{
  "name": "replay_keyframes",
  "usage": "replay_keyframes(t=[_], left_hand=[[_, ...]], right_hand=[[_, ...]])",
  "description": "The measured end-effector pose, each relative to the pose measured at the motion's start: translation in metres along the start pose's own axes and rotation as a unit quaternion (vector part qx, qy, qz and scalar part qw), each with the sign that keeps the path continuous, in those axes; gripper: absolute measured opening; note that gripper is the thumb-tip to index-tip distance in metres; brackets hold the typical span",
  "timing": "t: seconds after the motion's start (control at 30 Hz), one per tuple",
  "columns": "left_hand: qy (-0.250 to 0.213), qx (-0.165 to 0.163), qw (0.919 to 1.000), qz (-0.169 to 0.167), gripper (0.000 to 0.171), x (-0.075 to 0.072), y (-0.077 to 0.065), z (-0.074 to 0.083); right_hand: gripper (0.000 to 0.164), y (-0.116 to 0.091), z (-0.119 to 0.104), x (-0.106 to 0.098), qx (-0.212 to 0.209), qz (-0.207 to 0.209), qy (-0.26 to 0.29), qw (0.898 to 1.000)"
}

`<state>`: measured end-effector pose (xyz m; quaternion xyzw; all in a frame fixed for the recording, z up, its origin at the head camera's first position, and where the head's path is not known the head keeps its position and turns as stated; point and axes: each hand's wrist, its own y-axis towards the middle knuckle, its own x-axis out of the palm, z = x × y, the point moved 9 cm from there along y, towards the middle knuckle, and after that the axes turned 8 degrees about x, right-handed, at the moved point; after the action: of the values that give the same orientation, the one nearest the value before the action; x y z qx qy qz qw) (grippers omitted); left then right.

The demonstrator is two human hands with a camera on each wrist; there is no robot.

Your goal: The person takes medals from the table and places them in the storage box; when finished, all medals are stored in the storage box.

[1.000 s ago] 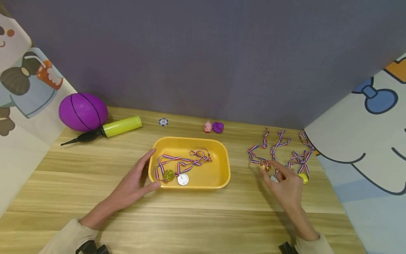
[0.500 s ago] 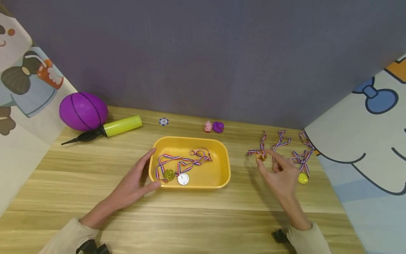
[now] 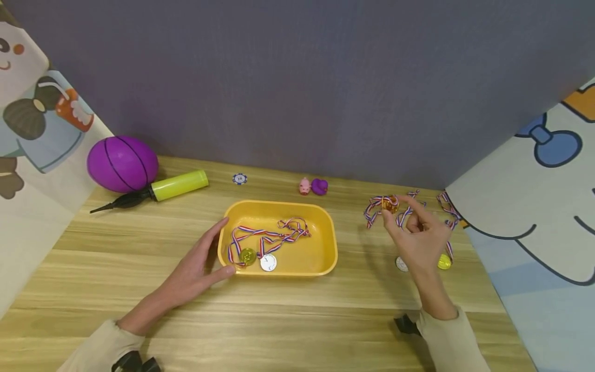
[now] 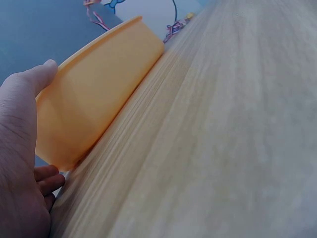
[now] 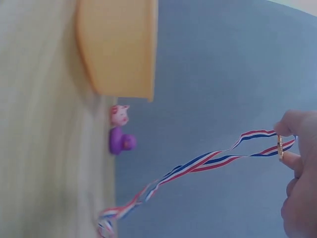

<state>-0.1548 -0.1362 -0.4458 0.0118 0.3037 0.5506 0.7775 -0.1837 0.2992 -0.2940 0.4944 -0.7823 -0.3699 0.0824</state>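
Narrowly parted, the fingers of the right hand are pinching a gold medal at their tips, its striped ribbon dangling toward the desk. Well apart, the left hand is resting its spread fingers against a yellow tray, inside which another gold medal and a silver medal are lying.
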Motion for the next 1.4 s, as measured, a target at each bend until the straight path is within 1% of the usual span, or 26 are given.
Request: replay_keyframes(t=[0.1,0.3,0.53,0.8,1.07,1.23,1.4], left_hand=[[0.003,0.0,1.0,0.0,0.106,0.0,0.0,0.0],[0.011,-0.001,0.9999,-0.001,0.107,-0.001,0.001,0.0],[0.012,-0.001,0.9999,0.0,0.108,-0.001,-0.001,-0.002],[0.008,0.003,1.0,0.002,0.107,-0.001,-0.001,0.0],[0.008,0.008,0.9999,0.003,0.107,-0.002,-0.001,0.001],[0.004,0.009,0.9999,0.004,0.107,-0.001,-0.001,0.0],[0.007,0.009,0.9999,0.002,0.107,-0.001,-0.001,0.001]], right_hand=[[0.031,0.006,-0.006,0.001,0.0,0.006,0.005,1.0],[0.031,0.016,-0.018,0.003,-0.008,0.02,0.039,0.999],[0.033,0.022,-0.03,0.007,-0.015,0.033,0.067,0.997],[0.032,0.032,-0.05,0.009,-0.022,0.047,0.085,0.995],[0.034,0.042,-0.067,0.008,-0.029,0.077,0.125,0.989],[0.034,0.045,-0.078,0.009,-0.031,0.087,0.136,0.986],[0.032,0.047,-0.094,0.009,-0.033,0.107,0.162,0.981]])
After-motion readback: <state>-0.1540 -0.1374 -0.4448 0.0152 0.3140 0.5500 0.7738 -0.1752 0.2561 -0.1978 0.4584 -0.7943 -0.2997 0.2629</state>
